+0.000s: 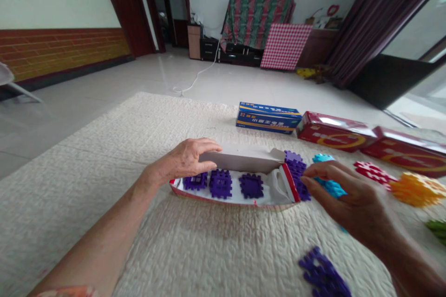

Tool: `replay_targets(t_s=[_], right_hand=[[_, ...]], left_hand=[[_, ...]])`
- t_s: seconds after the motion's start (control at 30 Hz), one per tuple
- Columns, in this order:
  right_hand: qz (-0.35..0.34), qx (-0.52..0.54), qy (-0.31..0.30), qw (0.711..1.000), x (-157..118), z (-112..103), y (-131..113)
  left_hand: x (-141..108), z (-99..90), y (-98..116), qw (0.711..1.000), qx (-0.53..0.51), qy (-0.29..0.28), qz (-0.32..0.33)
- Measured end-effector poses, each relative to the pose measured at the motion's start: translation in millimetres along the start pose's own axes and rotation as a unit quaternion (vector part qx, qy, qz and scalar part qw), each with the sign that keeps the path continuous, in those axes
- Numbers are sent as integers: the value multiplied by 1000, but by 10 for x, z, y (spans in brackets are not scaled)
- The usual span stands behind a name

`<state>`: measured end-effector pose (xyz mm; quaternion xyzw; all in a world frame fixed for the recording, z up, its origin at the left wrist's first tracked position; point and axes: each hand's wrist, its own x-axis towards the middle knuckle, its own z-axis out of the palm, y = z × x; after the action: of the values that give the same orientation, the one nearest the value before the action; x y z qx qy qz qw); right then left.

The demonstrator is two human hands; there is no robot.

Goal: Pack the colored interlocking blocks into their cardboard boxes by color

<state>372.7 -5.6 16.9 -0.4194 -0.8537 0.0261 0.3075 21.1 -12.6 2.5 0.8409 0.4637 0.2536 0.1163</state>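
Note:
An open box (237, 162) with a raised lid flap lies in the middle of the quilted cover, lined in white. Inside it are three purple notched pieces (251, 186) in a row. My left hand (186, 160) rests at the box's back left corner, thumb and fingers apart. Beside the right end of the box stands a stack of purple pieces (292, 167). My right hand (343, 190) is at this stack, thumb and forefinger close together; whether a piece is between them is too small to tell.
A blue box (268, 117) and two red boxes (336, 131) stand behind. Light blue pieces (332, 187), red pieces (374, 174), yellow pieces (416, 189) and green pieces (437, 229) lie right. More purple pieces (324, 274) lie at the front.

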Motion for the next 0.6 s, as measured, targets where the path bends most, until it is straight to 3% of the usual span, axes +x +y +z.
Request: replay_targets(t_s=[0.13, 0.2, 0.3, 0.4, 0.5, 0.6], right_hand=[[-38, 40, -13, 998, 75, 7, -192], [-73, 74, -67, 992, 186, 25, -364], [-117, 103, -202, 967, 374, 123, -635], [-119, 100, -302, 941, 511, 293, -841], [-109, 103, -352, 924, 561, 467, -927], [-121, 102, -357, 921, 553, 583, -919]], left_hand=[[-6, 11, -12, 999, 45, 1, 5], [-6, 18, -42, 999, 42, 19, 11], [-3, 24, -80, 998, 26, 56, 3], [1, 32, -91, 997, 17, 71, -3], [4, 40, -86, 997, 16, 69, -4], [7, 46, -81, 997, 14, 70, -3]])
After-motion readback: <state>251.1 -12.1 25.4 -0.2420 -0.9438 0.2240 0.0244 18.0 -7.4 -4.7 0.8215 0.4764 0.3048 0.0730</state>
